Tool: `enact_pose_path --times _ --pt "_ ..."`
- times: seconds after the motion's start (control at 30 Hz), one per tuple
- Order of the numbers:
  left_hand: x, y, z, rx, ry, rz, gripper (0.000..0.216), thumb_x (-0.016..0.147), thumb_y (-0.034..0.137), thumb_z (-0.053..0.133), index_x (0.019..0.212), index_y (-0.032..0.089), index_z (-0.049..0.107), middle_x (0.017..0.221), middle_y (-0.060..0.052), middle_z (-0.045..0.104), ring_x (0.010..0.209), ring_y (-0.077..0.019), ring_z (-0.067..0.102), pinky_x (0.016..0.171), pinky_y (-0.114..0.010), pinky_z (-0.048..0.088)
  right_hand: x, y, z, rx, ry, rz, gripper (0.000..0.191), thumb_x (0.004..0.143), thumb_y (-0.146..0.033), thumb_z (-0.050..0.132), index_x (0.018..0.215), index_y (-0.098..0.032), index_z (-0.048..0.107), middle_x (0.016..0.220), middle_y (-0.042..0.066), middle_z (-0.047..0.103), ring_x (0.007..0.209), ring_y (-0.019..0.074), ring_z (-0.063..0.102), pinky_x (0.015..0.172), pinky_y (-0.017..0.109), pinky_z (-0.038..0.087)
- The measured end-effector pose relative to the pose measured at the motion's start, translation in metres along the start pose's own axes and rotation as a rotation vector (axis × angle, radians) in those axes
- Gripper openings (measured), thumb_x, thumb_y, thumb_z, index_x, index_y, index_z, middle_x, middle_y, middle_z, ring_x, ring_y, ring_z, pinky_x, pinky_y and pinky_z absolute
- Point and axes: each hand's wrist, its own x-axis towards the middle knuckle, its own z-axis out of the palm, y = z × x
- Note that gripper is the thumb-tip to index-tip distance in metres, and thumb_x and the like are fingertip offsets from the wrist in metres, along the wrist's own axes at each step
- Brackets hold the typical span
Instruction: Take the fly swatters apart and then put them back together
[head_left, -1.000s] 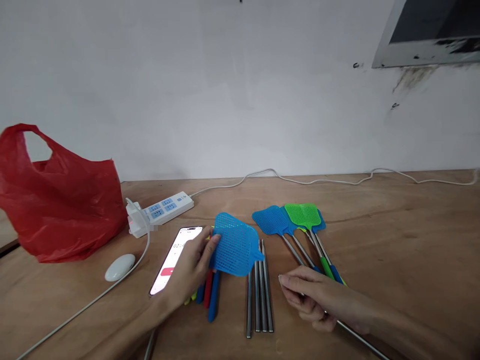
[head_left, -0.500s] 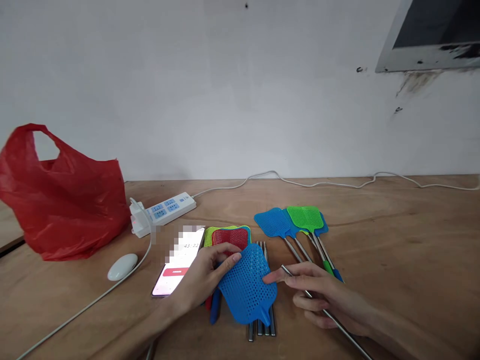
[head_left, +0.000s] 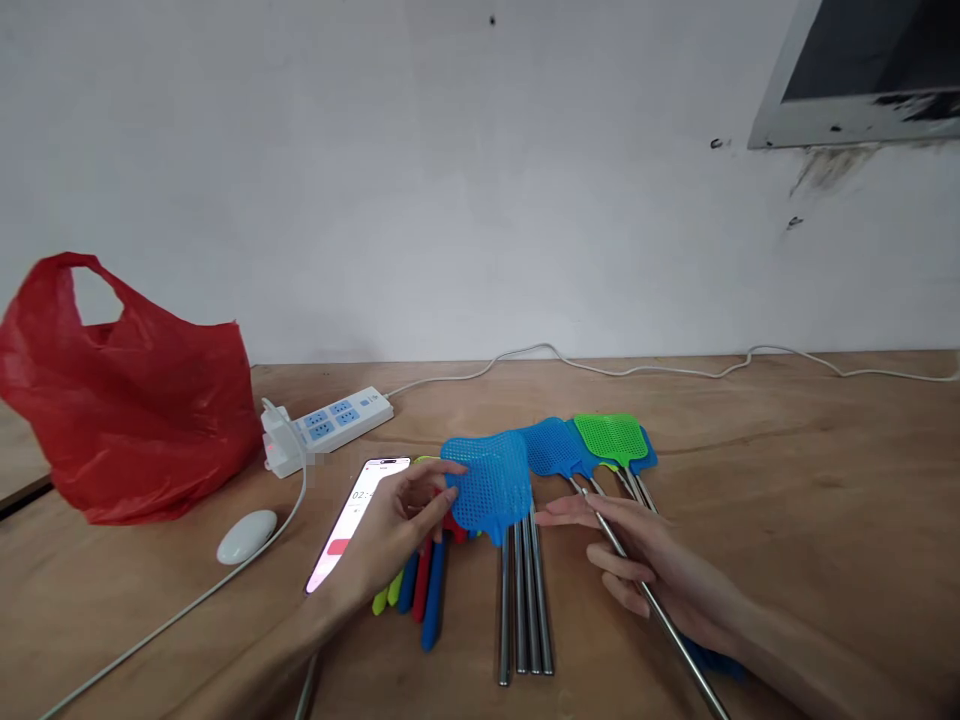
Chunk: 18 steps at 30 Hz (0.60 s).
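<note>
My left hand (head_left: 396, 528) pinches the edge of a loose blue swatter head (head_left: 489, 485) and holds it tilted above the table. My right hand (head_left: 651, 565) grips a thin metal rod (head_left: 645, 598) whose tip points toward the neck of that blue head. Under the left hand lies a stack of swatter heads with red, blue and green handle ends (head_left: 421, 590) sticking out. Several bare metal rods (head_left: 523, 600) lie side by side between my hands. Finished swatters, blue (head_left: 553, 446) and green (head_left: 611, 436), lie fanned behind the right hand.
A phone (head_left: 352, 515) with a lit screen lies left of my left hand. Farther left are a white mouse (head_left: 245, 536), a power strip (head_left: 328, 423) with a cable, and a red plastic bag (head_left: 124, 400). The wooden table (head_left: 810, 480) meets a white wall.
The left hand has lifted the blue head up and away from me, from low over the rods to near the finished swatters. The right hand has brought its rod's tip up to it.
</note>
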Motion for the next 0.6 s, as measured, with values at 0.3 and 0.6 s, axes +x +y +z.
enact_pose_path --times 0.3,0.6 --pt "0.010 -0.008 -0.018 0.612 0.099 0.080 0.038 0.098 0.039 0.038 0.118 0.018 0.063 0.079 -0.002 0.066 0.064 -0.0190 0.061 0.058 -0.030 0.048 0.018 0.009 -0.009 -0.124 0.210 -0.237 0.049 0.077 -0.065 0.071 0.076 -0.017 0.065 0.057 0.000 0.062 0.038 0.0081 0.041 0.038 0.023 0.042" --pt "0.004 -0.005 -0.014 0.880 0.076 0.125 0.031 0.098 0.033 0.043 0.115 0.022 0.066 0.108 -0.009 0.062 0.084 -0.0265 0.065 0.072 -0.038 0.050 0.020 0.012 -0.019 -0.662 0.226 -0.404 0.048 0.093 -0.063 0.048 0.088 -0.019 0.065 0.044 -0.003 0.057 0.045 0.0136 0.050 0.048 0.026 0.037"
